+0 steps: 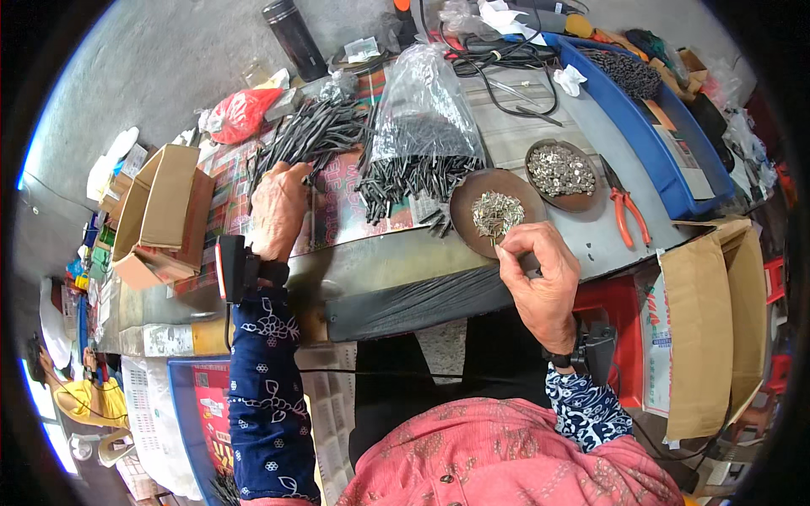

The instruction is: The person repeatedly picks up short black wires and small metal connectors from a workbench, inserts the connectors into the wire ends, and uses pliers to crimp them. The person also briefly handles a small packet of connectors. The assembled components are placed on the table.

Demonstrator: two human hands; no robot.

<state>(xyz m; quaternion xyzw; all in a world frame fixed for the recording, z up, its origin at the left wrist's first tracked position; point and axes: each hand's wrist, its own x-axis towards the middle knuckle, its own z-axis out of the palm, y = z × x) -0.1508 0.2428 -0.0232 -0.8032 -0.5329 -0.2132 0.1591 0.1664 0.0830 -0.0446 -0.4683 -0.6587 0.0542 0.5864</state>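
Observation:
At the left of the table my left hand lies over the near end of a pile of thin black strips. Its fingers curl down among the strips, and their tips are partly hidden. My right hand pinches thumb and forefinger together at the near rim of a round brown dish. Small silvery metal pins fill the middle of that dish, and one seems to be in the pinch. Between my hands, short black pieces spill from a clear plastic bag.
Behind the right hand stand a second dish of small metal parts, orange-handled pliers and a long blue tray. Cardboard boxes flank the table at left and right. A black bottle stands at the back.

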